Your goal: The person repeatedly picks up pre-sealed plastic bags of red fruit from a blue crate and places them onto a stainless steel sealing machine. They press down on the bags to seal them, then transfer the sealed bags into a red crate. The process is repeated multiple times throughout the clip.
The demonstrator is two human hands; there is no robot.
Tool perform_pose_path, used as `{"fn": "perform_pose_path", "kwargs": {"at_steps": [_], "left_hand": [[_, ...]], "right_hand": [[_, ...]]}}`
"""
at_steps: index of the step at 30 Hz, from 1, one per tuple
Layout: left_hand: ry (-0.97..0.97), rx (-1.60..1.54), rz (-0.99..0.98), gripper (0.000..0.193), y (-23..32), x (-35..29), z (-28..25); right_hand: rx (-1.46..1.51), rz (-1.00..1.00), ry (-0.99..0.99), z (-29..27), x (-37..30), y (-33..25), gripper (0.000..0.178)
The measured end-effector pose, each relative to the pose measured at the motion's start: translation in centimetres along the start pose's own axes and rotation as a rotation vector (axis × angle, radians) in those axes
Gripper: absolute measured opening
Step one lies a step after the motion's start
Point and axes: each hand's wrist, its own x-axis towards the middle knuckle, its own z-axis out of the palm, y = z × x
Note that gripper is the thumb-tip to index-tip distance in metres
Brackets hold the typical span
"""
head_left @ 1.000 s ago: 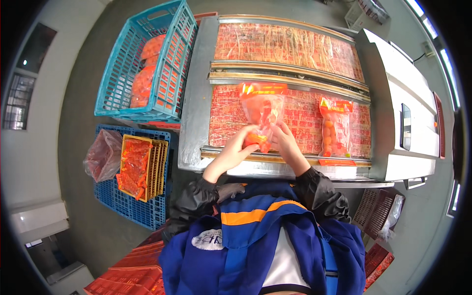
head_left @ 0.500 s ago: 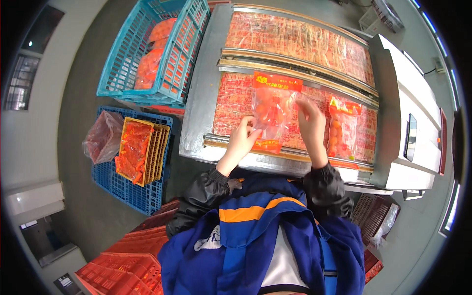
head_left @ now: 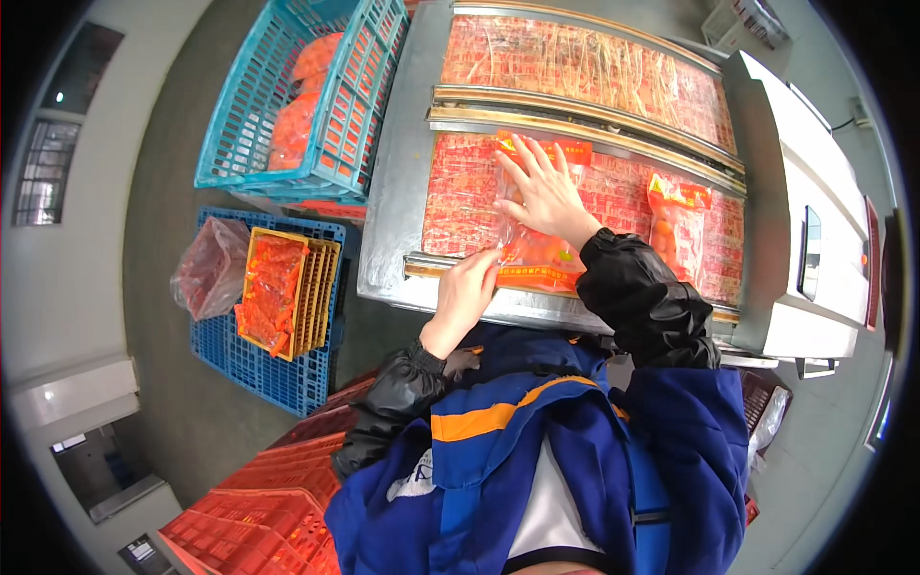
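Note:
A clear-and-red plastic bag (head_left: 537, 251) of round orange pieces lies flat on the red-patterned bed of a metal packing machine (head_left: 383, 230). My right hand (head_left: 546, 192) is spread over the bag's upper part, fingers stretched out toward its red top band, hiding much of the contents. At the bag's lower left edge, my left hand (head_left: 465, 292) has thumb and fingers closed on the plastic. A second such bag (head_left: 677, 230) rests on the same bed to the right, untouched. Metal bars (head_left: 594, 144) run across the bed above both bags.
A white machine housing (head_left: 781, 211) stands at the right. Upper left is a turquoise crate (head_left: 259, 180) with orange-filled bags. Below it, a blue pallet (head_left: 216, 355) carries stacked yellow trays (head_left: 321, 297) and a clear plastic sack (head_left: 209, 268). Red crates (head_left: 254, 513) stand lower left.
My right hand has moved from beside the bag's right edge to flat on top of it, fingers spread. My left hand has shifted slightly down along the bag's edge.

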Motion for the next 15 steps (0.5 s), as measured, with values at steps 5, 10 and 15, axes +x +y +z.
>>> {"fn": "perform_pose_path", "kwargs": {"at_steps": [5,10,15], "left_hand": [[-0.174,0.229,0.159,0.019,1.0,1.8,-2.8],[-0.169,0.210,0.267,0.033,1.5,4.1,2.0],[-0.140,0.262,0.269,0.033,0.4,3.3,4.4]], "right_hand": [[0.356,0.078,0.156,-2.2,-2.0,1.8,0.045],[0.171,0.042,-0.104,-4.0,-7.3,-1.4,0.033],[-0.127,0.099,-0.047,-1.8,-8.9,-4.7,0.031]]}}
